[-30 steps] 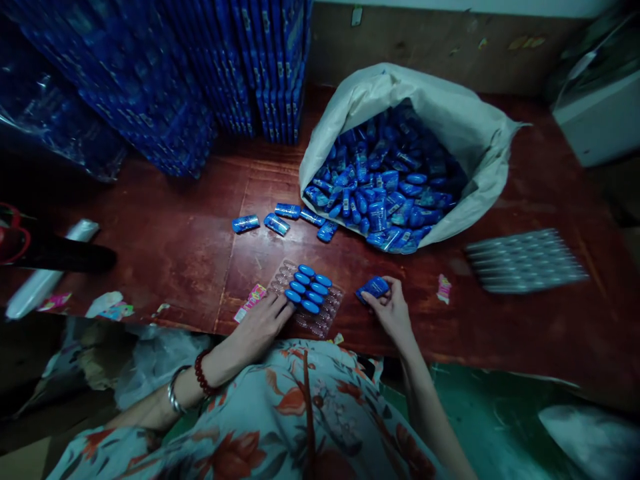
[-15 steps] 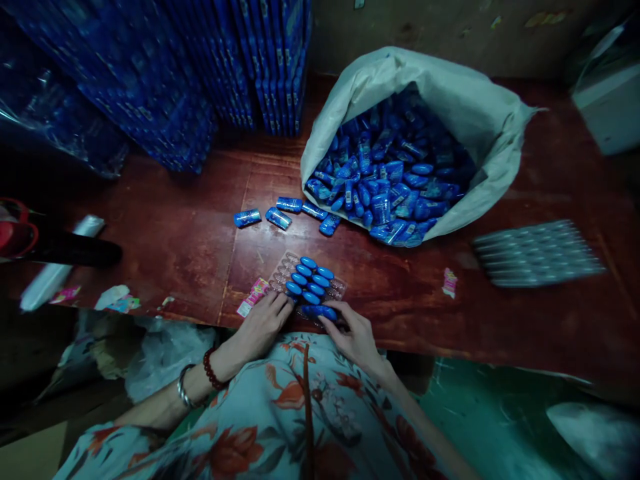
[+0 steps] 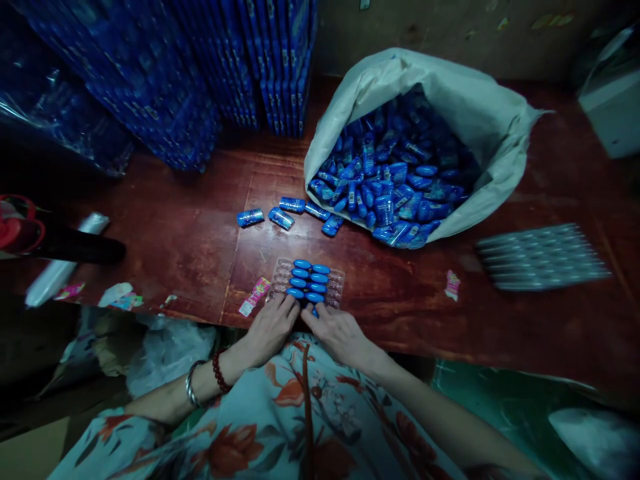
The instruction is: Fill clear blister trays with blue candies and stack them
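- Fitting a blue piece [image 3: 315, 311], seemingly, into the clear tray [image 3: 335, 281] just ahead of left hand [image 3: 273, 327] and right hand [image 3: 340, 333].
- Both hands curled, nearly meeting at tray's near end; grip hidden, can't tell what's held.
- Next move likely calls for gentle, even pressing.

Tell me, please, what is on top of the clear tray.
Blue packs sit in two columns on the clear tray; anything beneath the left hand and right hand is hidden.
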Tool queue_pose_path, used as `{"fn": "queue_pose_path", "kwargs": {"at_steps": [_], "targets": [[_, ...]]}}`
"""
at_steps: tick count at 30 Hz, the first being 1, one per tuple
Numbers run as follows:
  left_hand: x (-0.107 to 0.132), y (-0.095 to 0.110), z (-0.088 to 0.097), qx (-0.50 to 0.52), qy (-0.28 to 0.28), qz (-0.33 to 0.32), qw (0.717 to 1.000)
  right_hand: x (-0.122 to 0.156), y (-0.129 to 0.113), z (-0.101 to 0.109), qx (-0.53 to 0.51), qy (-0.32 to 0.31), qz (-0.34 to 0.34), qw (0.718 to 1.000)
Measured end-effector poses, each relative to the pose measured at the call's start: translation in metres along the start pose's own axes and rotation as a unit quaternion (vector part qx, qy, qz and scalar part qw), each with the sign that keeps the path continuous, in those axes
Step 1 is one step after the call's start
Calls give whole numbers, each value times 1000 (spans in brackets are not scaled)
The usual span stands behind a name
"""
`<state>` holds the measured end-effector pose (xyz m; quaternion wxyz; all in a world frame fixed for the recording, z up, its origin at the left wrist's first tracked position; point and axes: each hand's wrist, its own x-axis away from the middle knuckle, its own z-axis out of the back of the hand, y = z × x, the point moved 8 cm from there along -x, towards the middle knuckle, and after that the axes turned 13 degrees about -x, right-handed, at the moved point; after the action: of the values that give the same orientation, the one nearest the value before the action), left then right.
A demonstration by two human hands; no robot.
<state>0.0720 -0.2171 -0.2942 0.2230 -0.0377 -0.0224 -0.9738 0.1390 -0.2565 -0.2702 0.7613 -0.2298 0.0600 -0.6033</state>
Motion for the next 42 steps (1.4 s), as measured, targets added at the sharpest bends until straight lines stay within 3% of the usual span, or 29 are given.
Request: {"fn": "queue_pose_path", "kwargs": {"at_steps": [3,5,9,13,17,19,22,25,29,32,35,37,39,42], "targets": [[-13,-1,-3,5,-27,-16,999,-10,5,-2,9,-38,-39,999],[-16,-5,-2,30,-3,-32,999,-13,11,-6,12,-31,-60,998],[-8,-21,6,127,115,-29,985,-6,21,-2,31,103,-57,993],[-8,-57,16,201,205,62,956,14,40,18,12,232,-83,969],[-47,-114,27,185,244,194,932,6,85,49,-23,270,-140,953],[-77,-138,29,125,225,237,937,-17,110,62,-19,253,-147,956],[-121,-148,20,30,117,187,975,-61,136,62,26,147,-123,981],[-132,-147,9,-11,44,139,989,-80,148,54,84,83,-122,985],[-100,-142,1,30,58,133,989,-58,150,47,112,91,-153,978],[-54,-137,-1,145,98,161,971,-24,151,41,117,85,-193,970],[-4,-132,1,240,91,219,941,17,160,37,70,96,-257,959],[20,-119,9,267,78,216,936,45,165,36,-30,139,-288,947],[31,-98,20,284,72,172,940,67,164,34,-185,195,-289,919],[28,-65,30,283,78,104,950,80,146,22,-438,245,-256,826]]}}
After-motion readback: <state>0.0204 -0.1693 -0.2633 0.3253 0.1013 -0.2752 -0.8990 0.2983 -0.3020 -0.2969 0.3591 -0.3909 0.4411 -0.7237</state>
